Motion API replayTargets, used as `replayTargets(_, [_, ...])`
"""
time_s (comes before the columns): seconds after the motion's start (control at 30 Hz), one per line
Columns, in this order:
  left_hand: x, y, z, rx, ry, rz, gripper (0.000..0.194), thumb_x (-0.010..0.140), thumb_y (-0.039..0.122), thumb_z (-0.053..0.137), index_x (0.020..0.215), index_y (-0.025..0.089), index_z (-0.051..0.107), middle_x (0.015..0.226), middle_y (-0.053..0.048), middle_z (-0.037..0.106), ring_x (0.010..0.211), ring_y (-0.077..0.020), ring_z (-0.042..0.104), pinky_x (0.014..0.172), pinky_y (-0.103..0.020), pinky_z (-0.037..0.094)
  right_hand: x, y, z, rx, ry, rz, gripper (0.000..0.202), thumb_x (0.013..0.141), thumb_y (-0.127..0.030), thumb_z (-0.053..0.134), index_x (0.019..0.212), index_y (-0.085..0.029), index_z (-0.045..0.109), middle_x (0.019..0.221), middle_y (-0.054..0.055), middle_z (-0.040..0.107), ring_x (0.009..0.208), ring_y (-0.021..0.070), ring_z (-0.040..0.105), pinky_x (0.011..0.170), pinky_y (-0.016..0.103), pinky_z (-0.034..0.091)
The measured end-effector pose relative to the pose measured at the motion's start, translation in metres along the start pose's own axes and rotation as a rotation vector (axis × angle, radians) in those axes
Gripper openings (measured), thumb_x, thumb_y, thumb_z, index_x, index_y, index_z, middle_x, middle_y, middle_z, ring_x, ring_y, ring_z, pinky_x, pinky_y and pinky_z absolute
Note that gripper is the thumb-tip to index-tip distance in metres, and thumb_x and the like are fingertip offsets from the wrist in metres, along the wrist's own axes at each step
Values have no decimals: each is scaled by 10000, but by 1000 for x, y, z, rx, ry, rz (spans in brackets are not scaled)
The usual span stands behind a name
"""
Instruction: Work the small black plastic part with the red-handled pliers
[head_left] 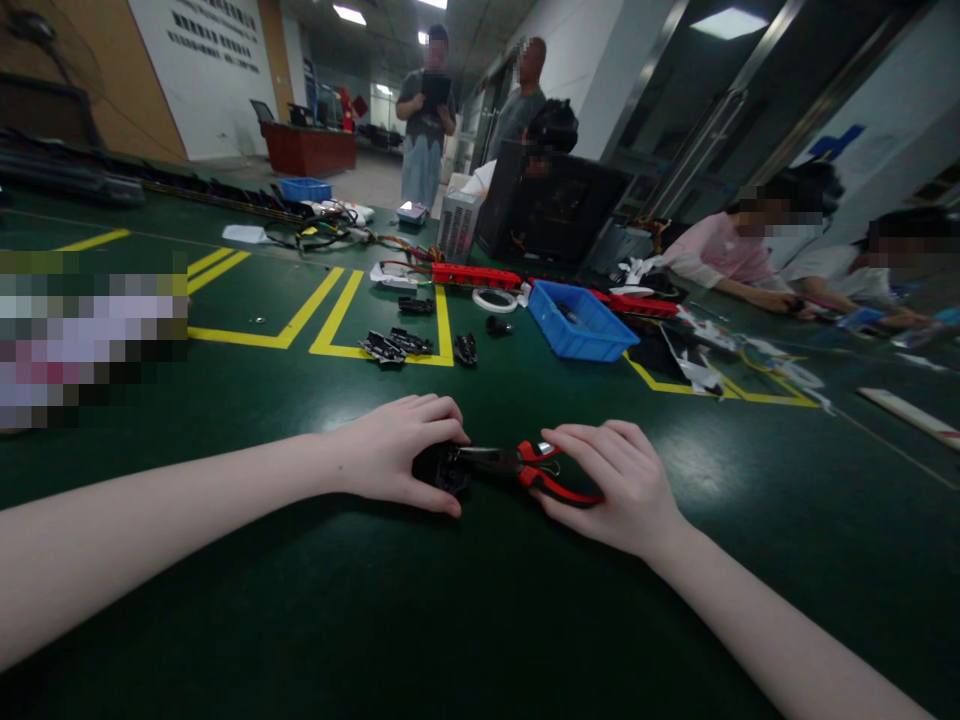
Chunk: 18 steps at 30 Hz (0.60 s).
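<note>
My left hand [401, 450] is closed around a small black plastic part [452, 475] just above the green table [480, 610]. Fingers and thumb cover much of that part, so its full shape is hidden. In my right hand [619, 485] are long-nose pliers with red and black handles [559, 487]. Their handles are spread somewhat, with a small wire spring between them. The narrow metal jaws point left and meet the upper edge of the black part; whether they grip it I cannot tell.
Beyond my hands lie several black plastic pieces [397, 346], a short black cylinder [499, 325] and a white tape ring [495, 300]. A blue bin [577, 325] stands to their right. Farther back are a black computer case [551, 205] and red strips [476, 277]. People sit at the right.
</note>
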<state>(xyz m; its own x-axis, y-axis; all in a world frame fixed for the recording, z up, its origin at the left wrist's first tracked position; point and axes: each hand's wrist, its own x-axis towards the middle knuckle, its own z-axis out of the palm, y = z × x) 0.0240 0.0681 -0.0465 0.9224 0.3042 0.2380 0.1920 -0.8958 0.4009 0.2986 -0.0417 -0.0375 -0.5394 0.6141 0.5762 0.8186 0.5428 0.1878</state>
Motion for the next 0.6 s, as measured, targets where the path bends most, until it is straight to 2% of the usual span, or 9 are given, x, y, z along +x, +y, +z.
replayTargets(0.27, [-2, 5, -2, 60, 7, 26, 501, 799, 496, 662, 1187, 195, 564, 1183, -76, 563, 1046, -251, 558, 924, -395, 427, -1, 3, -1, 0, -10, -1, 433, 756, -332, 698, 1148, -174, 603, 1027, 102, 718, 872, 225, 675, 776, 381, 447])
replayTargets(0.6, [-1, 0, 2, 59, 20, -8, 564, 818, 604, 633, 1219, 211, 586, 1192, -89, 569, 1036, -255, 570, 884, -380, 446, 1, 2, -3, -10, 12, 17, 439, 744, -352, 703, 1132, -170, 610, 1024, 106, 719, 857, 231, 677, 817, 404, 434])
